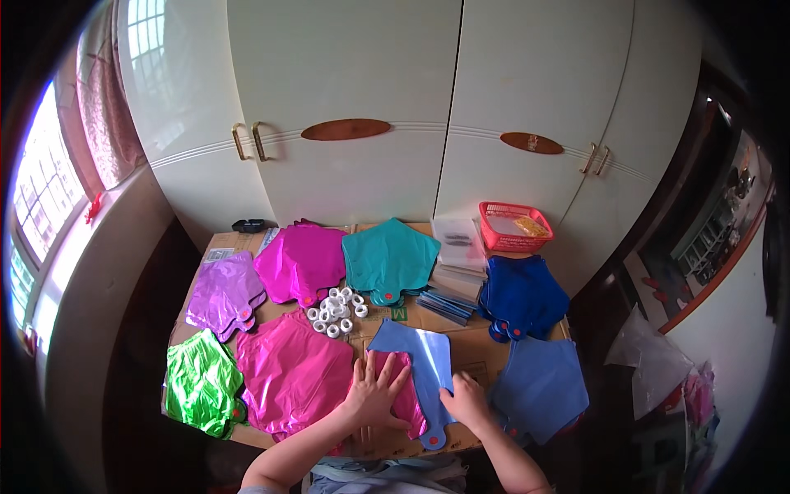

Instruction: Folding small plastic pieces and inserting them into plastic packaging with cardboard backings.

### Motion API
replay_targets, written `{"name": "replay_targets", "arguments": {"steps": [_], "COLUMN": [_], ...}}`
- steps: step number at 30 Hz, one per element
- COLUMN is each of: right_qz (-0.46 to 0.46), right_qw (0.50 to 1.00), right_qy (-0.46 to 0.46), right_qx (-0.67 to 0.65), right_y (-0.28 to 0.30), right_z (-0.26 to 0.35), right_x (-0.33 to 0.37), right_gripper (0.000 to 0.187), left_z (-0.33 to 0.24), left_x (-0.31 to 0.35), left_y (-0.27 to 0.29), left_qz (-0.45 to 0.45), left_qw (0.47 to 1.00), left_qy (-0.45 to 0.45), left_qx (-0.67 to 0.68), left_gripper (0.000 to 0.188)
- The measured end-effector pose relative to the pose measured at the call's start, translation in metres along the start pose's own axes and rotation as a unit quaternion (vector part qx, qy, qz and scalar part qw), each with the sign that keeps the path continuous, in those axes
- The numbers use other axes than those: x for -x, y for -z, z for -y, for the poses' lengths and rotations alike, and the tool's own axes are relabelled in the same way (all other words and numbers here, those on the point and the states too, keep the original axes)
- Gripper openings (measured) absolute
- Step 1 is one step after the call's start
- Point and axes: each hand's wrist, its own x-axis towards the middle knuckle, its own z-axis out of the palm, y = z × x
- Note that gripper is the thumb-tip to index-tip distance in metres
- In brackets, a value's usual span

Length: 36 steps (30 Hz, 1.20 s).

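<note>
A flat light blue foil balloon with a rounded tab at its near end lies in front of me, and a folded pink foil piece covers part of its left side. My left hand presses flat on the pink foil, fingers spread. At the blue balloon's right edge, my right hand has its fingers curled, with the thumb against that edge. A stack of pink foil balloons lies to the left, and more light blue balloons lie to the right.
Around these sit green, purple, magenta, teal and dark blue balloon stacks. Several white rings are mid-table. Clear sleeves and a red basket stand at the back, before white cabinets.
</note>
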Motion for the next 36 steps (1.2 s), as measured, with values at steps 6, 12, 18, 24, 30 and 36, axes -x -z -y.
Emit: {"name": "replay_targets", "arguments": {"steps": [6, 12, 18, 24, 30, 36], "right_qz": [0.005, 0.018, 0.01, 0.017, 0.021, 0.028], "right_qw": [0.992, 0.991, 0.987, 0.989, 0.991, 0.994], "right_qy": [-0.068, -0.085, -0.099, -0.114, -0.086, -0.093], "right_qx": [-0.111, -0.098, -0.128, -0.098, -0.098, -0.047], "right_y": [0.006, 0.001, -0.003, 0.0, 0.018, 0.008], "right_z": [0.005, -0.011, -0.015, -0.011, 0.008, 0.002], "right_x": [-0.008, -0.016, -0.016, -0.016, -0.01, -0.001], "right_gripper": [0.031, 0.03, 0.035, 0.033, 0.037, 0.035], "left_z": [0.001, 0.0, 0.0, -0.001, 0.0, 0.001], "left_x": [0.002, 0.002, 0.003, 0.003, 0.004, 0.001], "left_y": [-0.001, -0.006, -0.004, -0.003, -0.003, -0.004], "left_qz": [-0.008, -0.017, -0.017, -0.014, -0.002, -0.02], "left_qw": [1.0, 1.0, 1.0, 1.0, 1.0, 1.0], "left_qy": [0.004, 0.008, 0.013, 0.013, 0.017, -0.008], "left_qx": [-0.005, -0.002, -0.002, -0.002, -0.005, 0.004], "left_gripper": [0.119, 0.118, 0.118, 0.118, 0.119, 0.119]}}
